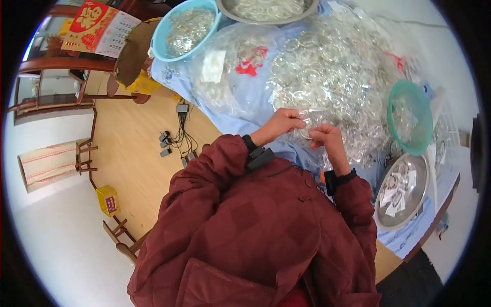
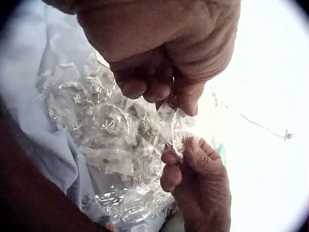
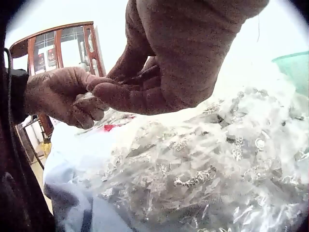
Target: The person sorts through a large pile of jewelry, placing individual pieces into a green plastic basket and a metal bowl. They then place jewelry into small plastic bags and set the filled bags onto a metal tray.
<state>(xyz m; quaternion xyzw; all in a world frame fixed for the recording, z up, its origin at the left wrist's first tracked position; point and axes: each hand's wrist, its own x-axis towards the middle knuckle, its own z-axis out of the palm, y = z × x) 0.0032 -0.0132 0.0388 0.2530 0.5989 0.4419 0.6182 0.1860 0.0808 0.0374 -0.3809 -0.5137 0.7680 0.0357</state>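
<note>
Our left grip (image 1: 280, 124) and right grip (image 1: 327, 138) both pinch one small clear plastic packet (image 1: 309, 126) with curled fingertips. We hold it just above the heap of bagged silvery jewellery (image 1: 337, 71) on the blue-clothed tabletop (image 1: 230, 120), with a green basin (image 1: 389, 120) nearby on the right.

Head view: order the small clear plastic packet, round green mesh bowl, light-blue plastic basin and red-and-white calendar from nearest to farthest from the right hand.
1. small clear plastic packet: pinched at the fingertips of the right hand.
2. round green mesh bowl: on the table, to that hand's right.
3. light-blue plastic basin: far side, upper left.
4. red-and-white calendar: farthest, top-left corner.
</note>
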